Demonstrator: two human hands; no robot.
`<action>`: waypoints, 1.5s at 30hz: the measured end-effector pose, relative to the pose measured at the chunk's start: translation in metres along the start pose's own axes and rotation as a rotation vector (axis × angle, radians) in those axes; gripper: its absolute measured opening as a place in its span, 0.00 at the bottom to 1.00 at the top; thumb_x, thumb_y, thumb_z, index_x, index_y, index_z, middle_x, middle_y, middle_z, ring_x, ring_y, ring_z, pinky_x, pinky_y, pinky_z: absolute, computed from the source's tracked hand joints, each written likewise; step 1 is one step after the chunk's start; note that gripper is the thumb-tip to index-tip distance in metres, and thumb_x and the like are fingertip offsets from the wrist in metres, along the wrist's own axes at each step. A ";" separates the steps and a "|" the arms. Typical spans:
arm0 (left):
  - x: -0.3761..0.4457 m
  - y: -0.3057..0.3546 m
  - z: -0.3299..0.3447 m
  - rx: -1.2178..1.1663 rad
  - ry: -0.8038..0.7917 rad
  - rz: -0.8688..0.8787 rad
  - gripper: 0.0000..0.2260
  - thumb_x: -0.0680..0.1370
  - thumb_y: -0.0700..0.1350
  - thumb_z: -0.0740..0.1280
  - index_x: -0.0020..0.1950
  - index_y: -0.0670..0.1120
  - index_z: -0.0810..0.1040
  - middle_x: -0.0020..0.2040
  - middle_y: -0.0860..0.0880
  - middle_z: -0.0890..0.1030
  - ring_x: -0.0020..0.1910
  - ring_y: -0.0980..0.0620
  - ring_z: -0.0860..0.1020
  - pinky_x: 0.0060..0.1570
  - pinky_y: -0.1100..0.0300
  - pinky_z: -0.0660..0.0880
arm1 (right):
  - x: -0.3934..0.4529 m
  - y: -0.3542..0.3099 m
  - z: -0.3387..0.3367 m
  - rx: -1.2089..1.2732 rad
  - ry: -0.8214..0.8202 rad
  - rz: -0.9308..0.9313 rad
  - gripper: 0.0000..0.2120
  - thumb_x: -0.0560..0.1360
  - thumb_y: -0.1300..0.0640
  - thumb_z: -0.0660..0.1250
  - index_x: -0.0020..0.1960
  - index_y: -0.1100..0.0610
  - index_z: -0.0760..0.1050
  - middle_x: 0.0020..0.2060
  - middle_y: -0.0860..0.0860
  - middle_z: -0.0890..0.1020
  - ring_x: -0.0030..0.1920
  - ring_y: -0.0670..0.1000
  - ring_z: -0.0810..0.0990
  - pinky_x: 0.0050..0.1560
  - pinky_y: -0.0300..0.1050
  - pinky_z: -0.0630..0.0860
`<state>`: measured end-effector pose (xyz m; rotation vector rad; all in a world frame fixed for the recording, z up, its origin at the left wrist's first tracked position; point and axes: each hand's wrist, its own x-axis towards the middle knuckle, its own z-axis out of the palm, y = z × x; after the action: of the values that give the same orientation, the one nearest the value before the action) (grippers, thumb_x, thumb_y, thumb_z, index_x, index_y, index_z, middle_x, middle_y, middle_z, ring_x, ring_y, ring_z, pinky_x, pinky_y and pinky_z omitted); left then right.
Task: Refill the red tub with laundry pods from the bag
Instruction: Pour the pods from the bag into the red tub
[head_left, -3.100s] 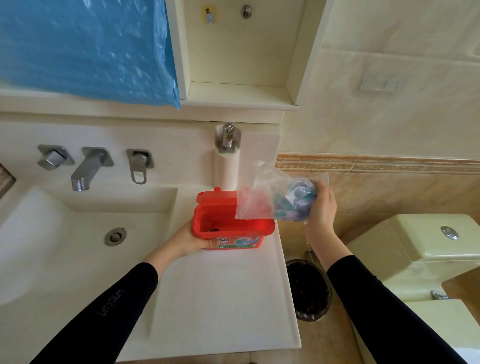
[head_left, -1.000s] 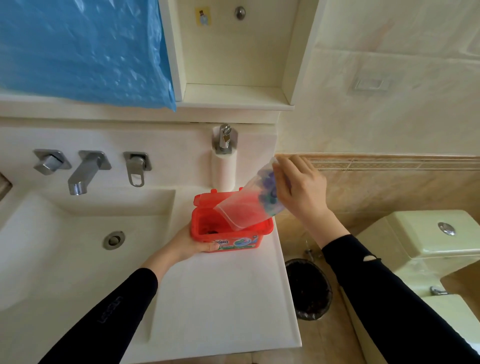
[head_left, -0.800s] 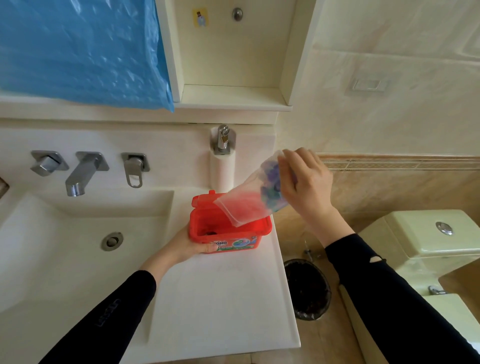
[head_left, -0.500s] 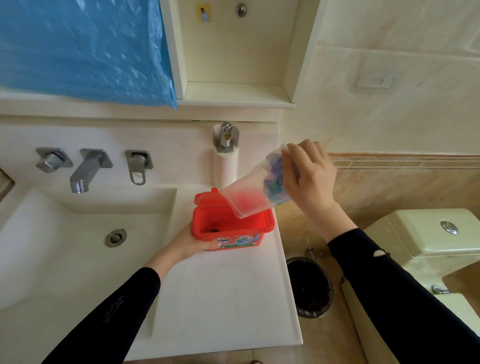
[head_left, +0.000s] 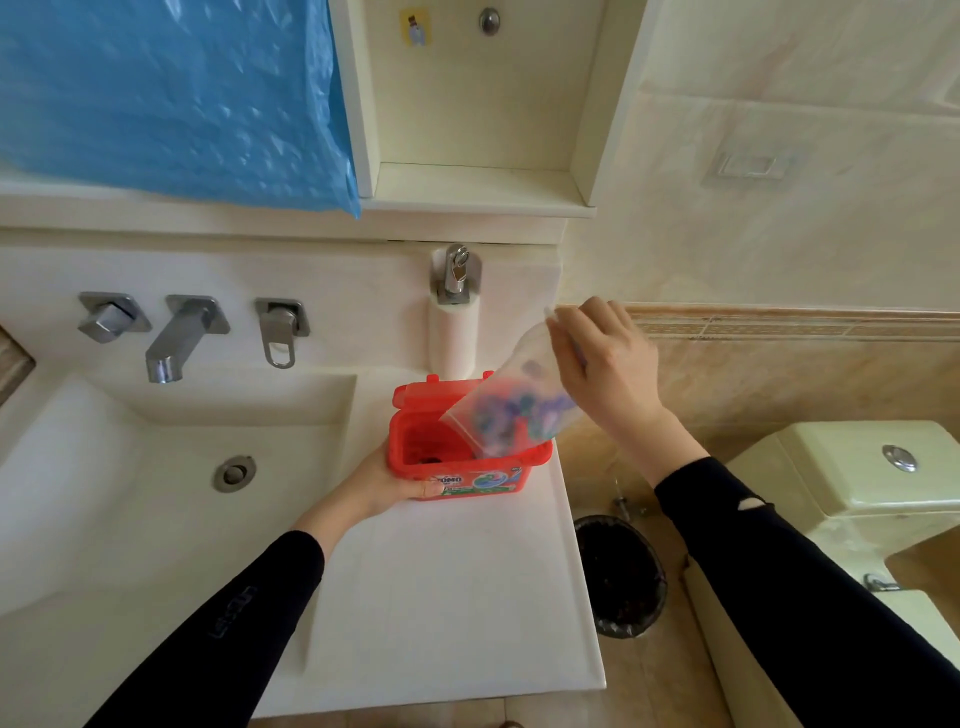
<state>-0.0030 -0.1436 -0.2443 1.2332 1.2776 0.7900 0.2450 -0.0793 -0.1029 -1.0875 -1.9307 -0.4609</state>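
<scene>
The red tub (head_left: 415, 436) stands on the white counter right of the sink, its lid (head_left: 431, 389) flipped open toward the wall. My left hand (head_left: 384, 480) grips the tub's near left corner. My right hand (head_left: 605, 369) holds the bottom end of a clear plastic bag (head_left: 511, 408), tipped steeply with its mouth down inside the tub's right side. Blue and purple laundry pods (head_left: 519, 410) are bunched near the bag's mouth, blurred. The tub's visible left part shows bare red floor with a dark spot.
A white soap dispenser (head_left: 453, 322) stands just behind the tub. The sink basin (head_left: 156, 483) and its tap (head_left: 179, 338) lie to the left. A black waste bin (head_left: 621, 574) sits on the floor below the counter's right edge, beside a toilet (head_left: 852, 478).
My right hand has lifted the bag's bottom higher and tipped it steeper. The bag's mouth has dropped into the tub and the pods have slid down toward it. My left hand has kept its grip.
</scene>
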 end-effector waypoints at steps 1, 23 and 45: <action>0.000 0.000 0.000 -0.003 -0.005 0.002 0.28 0.65 0.36 0.76 0.63 0.47 0.74 0.57 0.50 0.82 0.55 0.54 0.81 0.49 0.66 0.77 | -0.002 0.000 0.002 -0.006 -0.017 0.001 0.12 0.80 0.58 0.64 0.41 0.61 0.80 0.31 0.56 0.76 0.32 0.59 0.76 0.24 0.45 0.67; 0.001 -0.002 0.001 0.012 -0.003 0.005 0.27 0.69 0.31 0.75 0.65 0.46 0.73 0.56 0.50 0.82 0.52 0.59 0.82 0.47 0.65 0.78 | 0.029 -0.018 -0.008 0.036 0.056 -0.053 0.14 0.80 0.55 0.62 0.40 0.59 0.80 0.32 0.55 0.77 0.32 0.57 0.74 0.26 0.42 0.61; 0.000 -0.004 0.001 -0.008 -0.007 -0.005 0.31 0.64 0.39 0.76 0.66 0.44 0.73 0.58 0.48 0.82 0.58 0.51 0.80 0.57 0.54 0.76 | 0.020 -0.022 -0.005 0.115 -0.057 -0.012 0.09 0.77 0.56 0.64 0.44 0.58 0.81 0.33 0.54 0.76 0.33 0.57 0.76 0.21 0.45 0.68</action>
<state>-0.0029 -0.1445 -0.2480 1.2245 1.2706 0.7864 0.2241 -0.0839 -0.0817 -1.0251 -1.9889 -0.3245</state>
